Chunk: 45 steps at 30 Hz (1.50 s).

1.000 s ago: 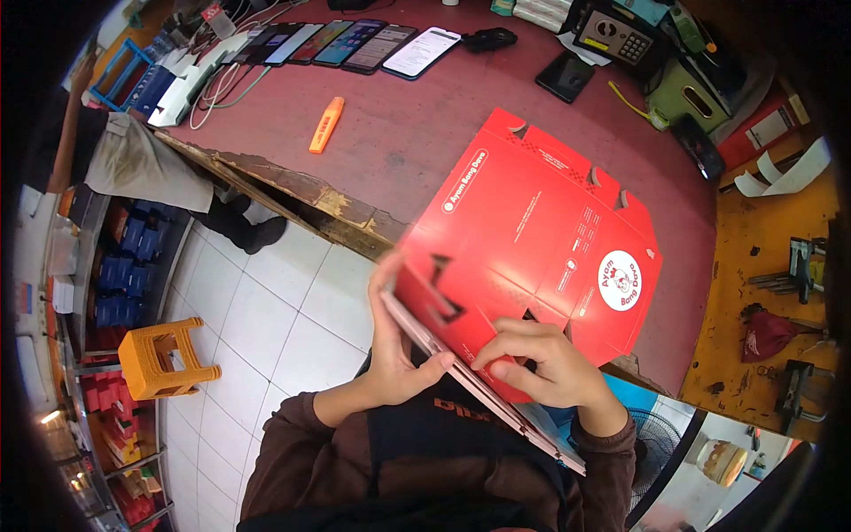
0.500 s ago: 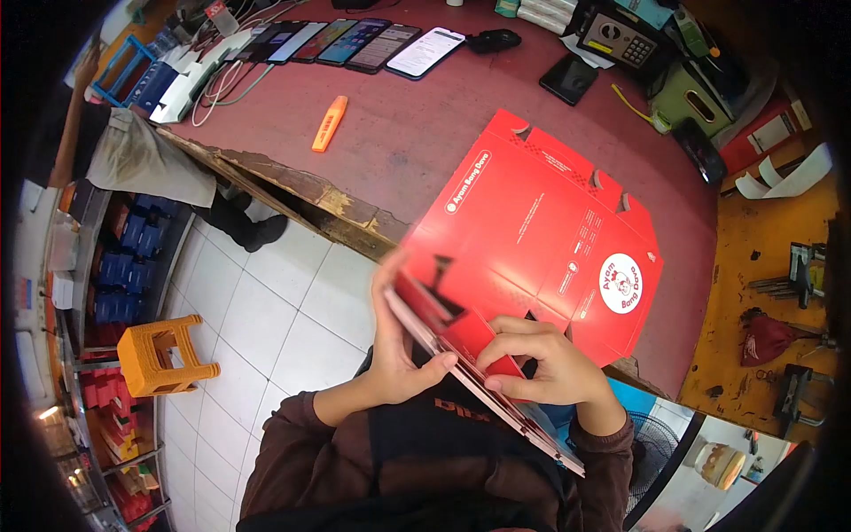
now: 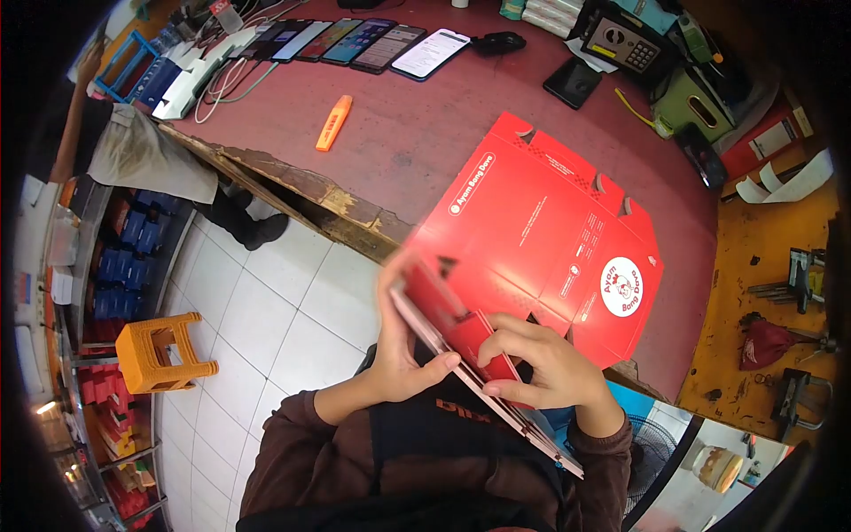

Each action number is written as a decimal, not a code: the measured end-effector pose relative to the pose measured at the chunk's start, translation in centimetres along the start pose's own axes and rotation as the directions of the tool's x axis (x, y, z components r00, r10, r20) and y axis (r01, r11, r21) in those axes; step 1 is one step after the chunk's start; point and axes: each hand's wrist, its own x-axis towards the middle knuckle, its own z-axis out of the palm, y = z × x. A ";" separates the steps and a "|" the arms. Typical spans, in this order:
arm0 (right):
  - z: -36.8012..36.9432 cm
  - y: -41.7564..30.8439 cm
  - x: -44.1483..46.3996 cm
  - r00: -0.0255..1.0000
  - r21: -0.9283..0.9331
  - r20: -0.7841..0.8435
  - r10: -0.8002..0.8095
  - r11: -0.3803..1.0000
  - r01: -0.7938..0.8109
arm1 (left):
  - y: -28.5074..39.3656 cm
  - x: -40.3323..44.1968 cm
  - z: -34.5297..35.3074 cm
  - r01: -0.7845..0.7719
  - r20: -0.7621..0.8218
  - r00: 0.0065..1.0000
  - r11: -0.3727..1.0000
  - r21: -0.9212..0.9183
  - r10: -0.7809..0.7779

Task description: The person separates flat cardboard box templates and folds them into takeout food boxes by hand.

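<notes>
A stack of red cardboard box blanks (image 3: 425, 315) is tilted on its edge in front of my body. My left hand (image 3: 399, 355) is wrapped round its left end, the thumb along the pale near edge. My right hand (image 3: 541, 359) pinches a small red flap (image 3: 486, 344) of this cardboard between thumb and fingers. Just beyond lies another flat, unfolded red box blank (image 3: 541, 230) on the table, with a round white logo and cut-out tabs. Whether it touches the held stack is hidden behind my hands.
An orange highlighter (image 3: 334, 122) lies on the red table (image 3: 399, 133). Several phones (image 3: 432, 53) line the far edge. A small safe (image 3: 625, 43) and a green box (image 3: 696, 106) stand back right. An orange stool (image 3: 164, 355) is on the floor; a person (image 3: 146, 151) stands at left.
The red flap under my right hand has tipped slightly and shows more of its face. Both hands keep nearly the same places on the cardboard. The view has shifted a little.
</notes>
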 end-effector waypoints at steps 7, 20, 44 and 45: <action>1.0 -0.4 -0.1 0.945 0.209 -0.324 0.055 0.978 0.014 | 0.0 -0.1 0.1 0.015 -0.008 1.000 1.000 -0.024 -0.015; 0.4 0.6 0.0 0.996 -0.102 0.040 -0.080 0.991 0.083 | -0.3 0.3 -0.3 -0.008 0.037 0.999 1.000 0.023 0.007; 0.5 0.4 0.2 0.996 -0.133 -0.007 -0.094 0.987 0.092 | -0.4 0.1 -0.2 0.012 0.013 1.000 1.000 0.026 -0.013; 0.5 0.5 0.2 0.995 -0.110 -0.006 -0.101 0.989 0.100 | -0.4 0.1 -0.1 0.009 0.006 1.000 1.000 0.010 -0.009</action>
